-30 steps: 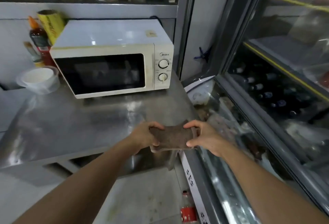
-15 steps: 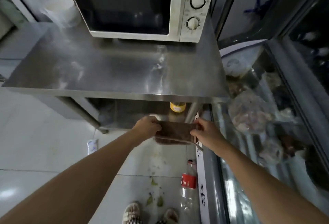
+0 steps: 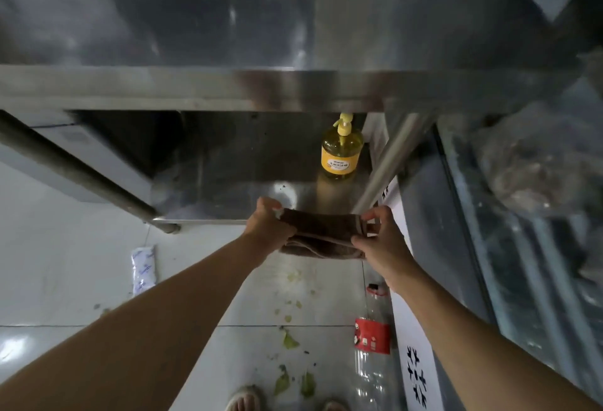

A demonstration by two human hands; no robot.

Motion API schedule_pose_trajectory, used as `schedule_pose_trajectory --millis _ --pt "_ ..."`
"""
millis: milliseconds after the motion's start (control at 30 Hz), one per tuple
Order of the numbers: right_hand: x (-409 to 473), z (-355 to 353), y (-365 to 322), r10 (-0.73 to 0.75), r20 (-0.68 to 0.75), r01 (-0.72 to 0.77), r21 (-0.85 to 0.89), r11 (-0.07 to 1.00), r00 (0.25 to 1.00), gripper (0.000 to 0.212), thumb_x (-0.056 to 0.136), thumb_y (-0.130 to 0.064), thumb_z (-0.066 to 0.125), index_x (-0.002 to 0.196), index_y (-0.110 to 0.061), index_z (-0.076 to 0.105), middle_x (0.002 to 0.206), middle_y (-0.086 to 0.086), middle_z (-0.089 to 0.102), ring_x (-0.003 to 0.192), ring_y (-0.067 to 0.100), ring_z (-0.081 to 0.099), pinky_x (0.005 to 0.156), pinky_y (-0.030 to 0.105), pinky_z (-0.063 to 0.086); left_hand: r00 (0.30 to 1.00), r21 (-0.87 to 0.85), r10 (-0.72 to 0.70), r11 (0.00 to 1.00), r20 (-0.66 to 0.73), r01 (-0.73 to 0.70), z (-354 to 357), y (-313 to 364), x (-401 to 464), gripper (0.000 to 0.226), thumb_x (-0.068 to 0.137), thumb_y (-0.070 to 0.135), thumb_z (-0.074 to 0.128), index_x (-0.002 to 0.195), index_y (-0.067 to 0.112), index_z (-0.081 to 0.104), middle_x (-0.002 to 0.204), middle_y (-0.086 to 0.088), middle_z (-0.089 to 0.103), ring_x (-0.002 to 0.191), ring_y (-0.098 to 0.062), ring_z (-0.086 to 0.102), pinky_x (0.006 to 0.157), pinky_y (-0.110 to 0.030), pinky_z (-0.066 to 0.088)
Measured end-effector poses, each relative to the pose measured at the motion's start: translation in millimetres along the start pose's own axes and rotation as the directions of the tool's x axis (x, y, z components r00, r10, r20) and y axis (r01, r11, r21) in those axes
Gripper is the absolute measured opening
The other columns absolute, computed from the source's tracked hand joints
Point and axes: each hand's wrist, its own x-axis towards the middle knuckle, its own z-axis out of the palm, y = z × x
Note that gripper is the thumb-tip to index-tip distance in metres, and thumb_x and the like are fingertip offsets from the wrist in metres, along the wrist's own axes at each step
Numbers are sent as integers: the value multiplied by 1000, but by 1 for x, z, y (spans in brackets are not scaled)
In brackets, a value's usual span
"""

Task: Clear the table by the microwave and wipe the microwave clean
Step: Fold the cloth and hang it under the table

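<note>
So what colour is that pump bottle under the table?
Yellow, with an orange label; the pump bottle shows clearly in the head view.

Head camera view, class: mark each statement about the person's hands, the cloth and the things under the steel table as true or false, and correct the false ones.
1. Both hands hold the brown cloth, the left hand at one end and the right hand at the other. True.
2. The cloth is spread flat on the tabletop. False: it is folded and held in the air, below the table edge.
3. A yellow pump bottle stands on the lower shelf. True.
4. The pump bottle lies on its side. False: it stands upright.
5. A plastic bottle with a red label lies on the floor. True.
</note>
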Motion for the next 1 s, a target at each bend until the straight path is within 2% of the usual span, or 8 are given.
schedule_pose_trajectory --millis 133,267,367,500,567,700,833,1000 --pt "45 23 43 -79 -93 74 -50 996 993 17 85 -4 63 87 -18 54 103 6 61 92 25 63 75 27 54 997 -8 27 1000 -72 -28 26 -32 58 39 84 0 59 114 17 40 106 -8 49 93 -25 56 74 -39 59" --pt "94 46 75 -149 -129 124 -188 974 980 19 83 -4 66 98 -14 60 110 7 57 92 15 55 78 19 45 988 75 103 993 -118 -95 52 -58 118 23 90 4 50 109 17 49 96 -4 53 88 -24 58 78 -40 58" --pt "128 63 92 -229 -134 189 -258 948 964 24 84 -2 64 107 -9 60 115 7 52 98 14 52 83 18 45 974 78 151 987 -171 -140 69 -74 162 17 94 8 45 107 18 51 86 0 53 78 -17 56 72 -33 57" --pt "171 85 114 -325 -163 247 -371 895 932 30 87 -1 60 116 -6 56 113 3 48 101 11 47 79 8 33 948 89 231 972 -219 -216 88 -92 215 15 96 12 38 105 20 47 97 -9 57 73 -16 55 60 -27 52" --pt "190 94 125 -339 -163 260 -373 891 927 36 86 0 60 121 -4 53 121 9 48 108 18 50 83 13 34 926 130 288 956 -244 -263 96 -99 237 17 96 11 39 107 21 48 98 -9 58 70 -15 55 54 -24 49" --pt "223 108 142 -367 -193 268 -401 876 910 43 85 2 56 127 -1 50 130 14 45 119 26 48 97 22 36 906 176 339 937 -255 -301 110 -107 273 25 94 6 40 105 20 57 102 -11 61 82 -26 61 66 -31 54" --pt "243 112 155 -358 -190 257 -411 875 914 51 84 2 55 134 -4 45 138 10 38 124 22 46 91 7 25 904 180 372 924 -211 -338 120 -115 299 26 94 5 42 106 21 58 104 -7 61 79 -21 60 57 -22 50" --pt "259 118 168 -308 -78 222 -531 818 948 63 80 2 59 137 -10 36 152 6 14 140 26 26 115 33 25 893 438 438 826 -102 -356 130 -125 311 43 84 7 54 121 27 58 126 -3 55 113 -26 52 94 -35 49"
